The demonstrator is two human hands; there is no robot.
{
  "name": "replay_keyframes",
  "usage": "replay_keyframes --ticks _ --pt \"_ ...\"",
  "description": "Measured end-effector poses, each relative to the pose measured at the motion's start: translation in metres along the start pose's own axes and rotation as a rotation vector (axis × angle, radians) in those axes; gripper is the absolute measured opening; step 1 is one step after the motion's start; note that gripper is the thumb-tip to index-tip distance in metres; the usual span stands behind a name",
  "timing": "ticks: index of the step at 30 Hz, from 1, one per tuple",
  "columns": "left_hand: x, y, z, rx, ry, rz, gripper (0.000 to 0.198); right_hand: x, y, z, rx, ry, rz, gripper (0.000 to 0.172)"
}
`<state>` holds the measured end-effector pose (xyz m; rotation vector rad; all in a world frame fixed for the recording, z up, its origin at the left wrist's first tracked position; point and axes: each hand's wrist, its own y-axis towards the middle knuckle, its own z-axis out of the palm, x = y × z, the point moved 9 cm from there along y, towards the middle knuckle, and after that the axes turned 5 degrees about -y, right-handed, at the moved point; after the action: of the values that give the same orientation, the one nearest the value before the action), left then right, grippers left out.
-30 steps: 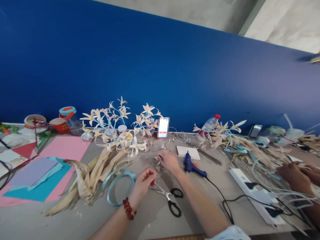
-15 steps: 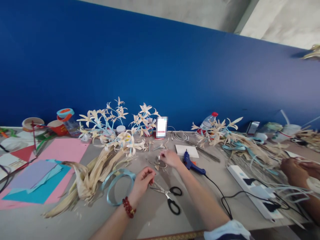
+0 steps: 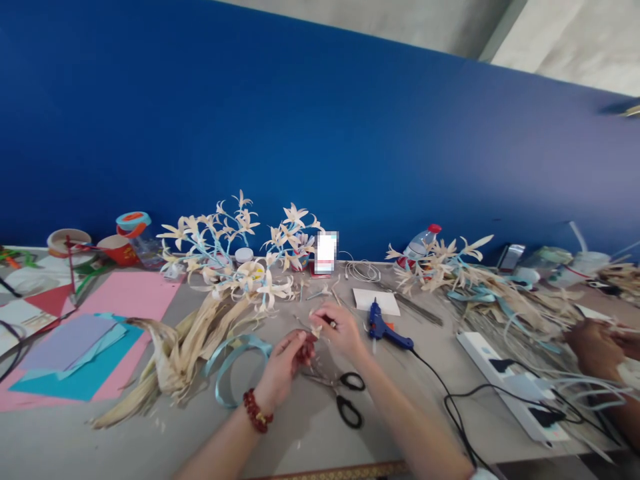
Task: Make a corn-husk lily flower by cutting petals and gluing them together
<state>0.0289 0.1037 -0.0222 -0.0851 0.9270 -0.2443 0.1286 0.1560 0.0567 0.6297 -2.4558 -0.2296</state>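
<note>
My left hand (image 3: pixel 286 365), with a red bead bracelet at the wrist, has its fingers pinched together. Close beside it, my right hand (image 3: pixel 341 327) is closed, thumb and fingers gathered. A small pale husk piece (image 3: pixel 316 331) shows between the fingertips of the two hands, held by the right. Whatever the left fingers pinch is hidden. Black-handled scissors (image 3: pixel 339 387) lie partly open just below the hands. A loop of light blue ribbon (image 3: pixel 219 380) rests left of my left hand, near a bundle of dried corn husks (image 3: pixel 175 360).
Cream husk flowers on blue stems (image 3: pixel 245 247) stand at the back. Right of my hands lie a blue glue gun (image 3: pixel 387 330), a white card (image 3: pixel 375 301) and a power strip (image 3: pixel 510 387). Coloured paper (image 3: pixel 70 343) covers the left. Another person's hands (image 3: pixel 595 347) are at far right.
My right hand has drawn back from the scraps toward my left hand, and the small husk piece now shows between them. The left hand has moved slightly toward the right one.
</note>
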Motion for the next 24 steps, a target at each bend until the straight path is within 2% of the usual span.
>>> replay_keyframes --ticks 3,5,10,14,17,20,22,24 --pt "0.002 -0.004 0.011 0.093 -0.189 -0.067 0.027 0.020 -0.017 -0.005 -0.131 0.281 -0.129 0.026" --pt "0.003 -0.006 0.016 0.133 -0.269 -0.105 0.021 0.025 -0.023 -0.007 -0.178 0.336 -0.170 0.022" --pt "0.002 -0.008 0.015 0.132 -0.295 -0.119 0.016 0.028 -0.023 0.000 -0.115 0.314 -0.159 0.018" --pt "-0.002 -0.008 0.011 0.102 -0.198 -0.059 0.017 0.032 -0.029 -0.007 -0.120 0.328 -0.144 0.021" --pt "-0.008 -0.006 0.003 0.038 -0.054 0.023 0.019 0.040 -0.041 -0.015 -0.129 0.236 -0.176 0.025" --pt "-0.010 -0.005 -0.003 -0.014 0.059 0.080 0.018 0.049 -0.051 -0.010 -0.055 -0.004 -0.243 0.031" --pt "-0.010 -0.004 -0.005 -0.031 0.087 0.095 0.019 0.050 -0.053 -0.006 -0.023 -0.103 -0.261 0.027" --pt "-0.010 -0.004 -0.005 -0.041 0.108 0.102 0.021 0.046 -0.053 -0.004 -0.029 -0.071 -0.230 0.019"
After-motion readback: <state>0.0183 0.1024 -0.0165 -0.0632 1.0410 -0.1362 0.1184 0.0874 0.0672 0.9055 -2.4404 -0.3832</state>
